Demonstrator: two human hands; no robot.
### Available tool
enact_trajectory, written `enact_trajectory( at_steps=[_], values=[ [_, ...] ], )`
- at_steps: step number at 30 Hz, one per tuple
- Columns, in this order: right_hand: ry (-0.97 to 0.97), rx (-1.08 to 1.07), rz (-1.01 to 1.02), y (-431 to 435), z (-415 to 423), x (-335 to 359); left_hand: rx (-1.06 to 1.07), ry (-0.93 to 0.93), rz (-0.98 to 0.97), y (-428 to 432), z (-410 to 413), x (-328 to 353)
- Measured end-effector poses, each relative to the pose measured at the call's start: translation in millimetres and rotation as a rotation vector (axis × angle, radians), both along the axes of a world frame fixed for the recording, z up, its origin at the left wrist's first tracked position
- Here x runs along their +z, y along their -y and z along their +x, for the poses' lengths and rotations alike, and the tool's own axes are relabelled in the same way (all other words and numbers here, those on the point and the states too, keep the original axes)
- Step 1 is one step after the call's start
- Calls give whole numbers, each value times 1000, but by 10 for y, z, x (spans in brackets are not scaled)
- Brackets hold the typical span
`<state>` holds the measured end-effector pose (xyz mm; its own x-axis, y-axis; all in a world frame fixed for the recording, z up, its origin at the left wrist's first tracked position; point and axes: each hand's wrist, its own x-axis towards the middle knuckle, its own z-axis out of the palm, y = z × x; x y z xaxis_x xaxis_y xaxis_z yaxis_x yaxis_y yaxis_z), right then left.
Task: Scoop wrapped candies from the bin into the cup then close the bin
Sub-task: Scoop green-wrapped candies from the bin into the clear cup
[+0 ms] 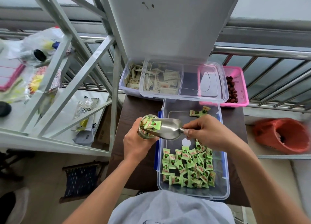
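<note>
Currently, the cup (pixel 145 135), a small clear one, is held in the left hand (pixel 136 144), whose fingers are curled round its wall, just beside the left edge of the bin (pixel 178 109). The metal scoop (pixel 170 128) is gripped at its short handle by the right hand (pixel 208 133), with the thumb on top. Its mouth is laid over the cup's rim, and a few candies are seen at the mouth, half in the cup.

Most of the wrapped candies (pixel 188 166) are gathered in the near part of the open bin. Two more are left alone at the far end.

The candies are judged to be light and small, and their glossy wrappers are probably slippery, so they are expected to slide off the smooth metal easily and also to bounce out if the scoop is tipped fast. The cup looks nearly full, so a slow tilt is advised.

The scoop is stiff and is best held at the handle, as is done now. The cup should be gripped round the middle.

A clear lid (pixel 188 86) is laid across another box and a pink basket (pixel 240 82) behind. It is probably the bin's own lid. It seems light but a little flexible, so it is better taken at two opposite edges.
</note>
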<state>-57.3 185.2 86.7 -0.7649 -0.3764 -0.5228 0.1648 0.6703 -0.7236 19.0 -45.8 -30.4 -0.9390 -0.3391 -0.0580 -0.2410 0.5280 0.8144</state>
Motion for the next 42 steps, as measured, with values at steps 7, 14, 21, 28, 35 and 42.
enact_trajectory(
  at_steps=[7, 14, 21, 28, 35, 42],
  values=[
    [47, 89, 70, 19, -92, 252, -5, -18, -30, -22, 0, 46],
    [6, 66, 103, 6, -84, 238, -5, 2, -14, 2, -16, -64],
    [145, 69, 52, -215, -36, 356, 26, -16, 30, -26, -16, 16],
    [123, -65, -46, -270, -47, 297, 32, -14, 1, -45, -33, -5],
    [155, -50, -2, -52, 18, 175, 61, -53, -6, -79, -22, -14],
    [128, -75, -51, -83, 28, 236, 56, -51, 5, -47, 1, -16]
  ],
)
